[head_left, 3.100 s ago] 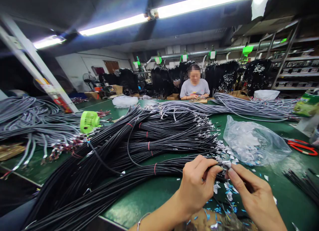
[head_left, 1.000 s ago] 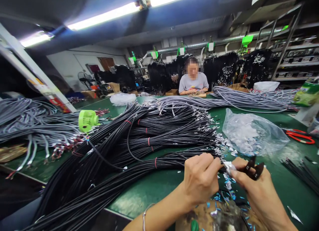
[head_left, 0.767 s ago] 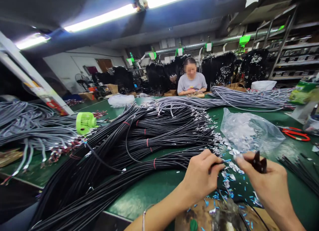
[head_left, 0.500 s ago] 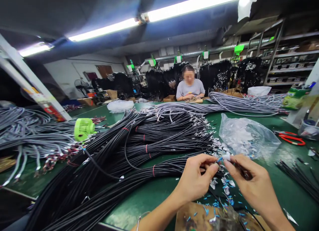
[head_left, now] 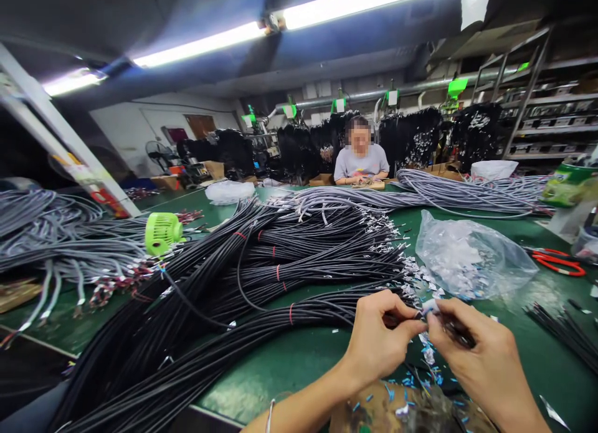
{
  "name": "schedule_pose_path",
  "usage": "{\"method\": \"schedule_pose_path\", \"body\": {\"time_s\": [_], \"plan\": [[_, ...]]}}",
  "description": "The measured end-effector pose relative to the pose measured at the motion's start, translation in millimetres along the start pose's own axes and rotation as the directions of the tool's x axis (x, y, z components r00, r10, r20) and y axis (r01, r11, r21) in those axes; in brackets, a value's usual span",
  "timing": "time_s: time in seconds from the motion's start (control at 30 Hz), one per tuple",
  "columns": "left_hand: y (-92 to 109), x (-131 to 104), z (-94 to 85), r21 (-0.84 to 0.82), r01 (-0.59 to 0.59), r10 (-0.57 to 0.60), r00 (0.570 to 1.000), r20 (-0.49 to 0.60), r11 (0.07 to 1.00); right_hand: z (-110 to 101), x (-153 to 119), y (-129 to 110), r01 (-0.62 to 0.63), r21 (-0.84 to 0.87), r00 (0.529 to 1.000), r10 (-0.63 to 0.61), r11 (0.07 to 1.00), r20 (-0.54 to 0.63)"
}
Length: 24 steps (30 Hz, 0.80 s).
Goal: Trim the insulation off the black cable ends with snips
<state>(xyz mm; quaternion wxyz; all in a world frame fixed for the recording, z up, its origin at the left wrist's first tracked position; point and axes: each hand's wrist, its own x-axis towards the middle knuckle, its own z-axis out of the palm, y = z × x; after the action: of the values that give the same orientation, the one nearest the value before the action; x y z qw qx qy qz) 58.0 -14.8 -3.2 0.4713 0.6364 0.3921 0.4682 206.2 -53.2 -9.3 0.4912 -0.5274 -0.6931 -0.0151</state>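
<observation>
Clearly, the left hand (head_left: 385,333) is almost closed, thumb and forefinger pinching a thin cable end (head_left: 420,314); the right hand (head_left: 483,349) meets it at the fingertips, its other fingers curled round a dark object (head_left: 460,334) too shaded to identify; whether the white patch (head_left: 430,306) at its forefinger is a wrap or foil, I cannot tell. Bound black cables (head_left: 224,352) stretch out to the left hand's left; foil scraps (head_left: 428,357) lie just below the fingertips, a clear plastic bag (head_left: 471,261) beyond the right hand. The cable end should be light, its jacket springy, its fine inner wires soft and easily nicked; it is probably best gripped on the jacket just behind the exposed wires, leaving the tip free; the foil would likely tear readily.
</observation>
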Motion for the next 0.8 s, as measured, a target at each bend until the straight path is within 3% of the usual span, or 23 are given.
{"method": "schedule_pose_path", "body": {"time_s": [0.07,0.13,0.2,0.3,0.33,0.4,0.47,0.57,0.67,0.8], "plan": [[0,5,-3.6,-0.083,0.149,-0.133,0.976,0.173,0.985,2,0,1,-0.099,0.015,0.994,0.098,0.995,0.05],[0,11,-8.7,-0.119,0.279,-0.221,0.907,0.36,0.953,4,2,1,-0.232,0.109,0.967,0.218,0.966,0.132],[0,14,-12.6,-0.138,0.279,-0.206,0.897,0.392,0.95,4,4,-1,-0.377,0.275,0.915,0.309,0.884,0.26],[3,13,-14.4,-0.141,0.018,0.021,0.963,0.27,0.99,1,8,-4,-0.626,0.466,0.774,0.423,0.625,0.472],[5,11,-14.4,-0.101,-0.114,0.135,0.965,0.224,0.988,0,9,-6,-0.688,0.49,0.723,0.452,0.535,0.522],[10,7,-14.9,0.039,-0.356,0.346,0.925,0.157,0.934,-4,10,-9,-0.752,0.512,0.659,0.495,0.416,0.566],[13,3,-16.2,0.19,-0.509,0.494,0.861,0.124,0.839,-7,11,-13,-0.733,0.528,0.677,0.534,0.428,0.506],[13,-1,-18.3,0.369,-0.625,0.64,0.762,0.097,0.688,-10,9,-22,-0.586,0.476,0.805,0.536,0.656,0.254],[10,-4,-18.2,0.503,-0.656,0.725,0.684,0.08,0.563,-8,5,-30,-0.341,0.342,0.934,0.358,0.876,0.014],[8,-9,-15.5,0.597,-0.641,0.771,0.634,0.057,0.483,-3,1,-32,-0.126,0.247,0.982,0.157,0.961,-0.109]]}}
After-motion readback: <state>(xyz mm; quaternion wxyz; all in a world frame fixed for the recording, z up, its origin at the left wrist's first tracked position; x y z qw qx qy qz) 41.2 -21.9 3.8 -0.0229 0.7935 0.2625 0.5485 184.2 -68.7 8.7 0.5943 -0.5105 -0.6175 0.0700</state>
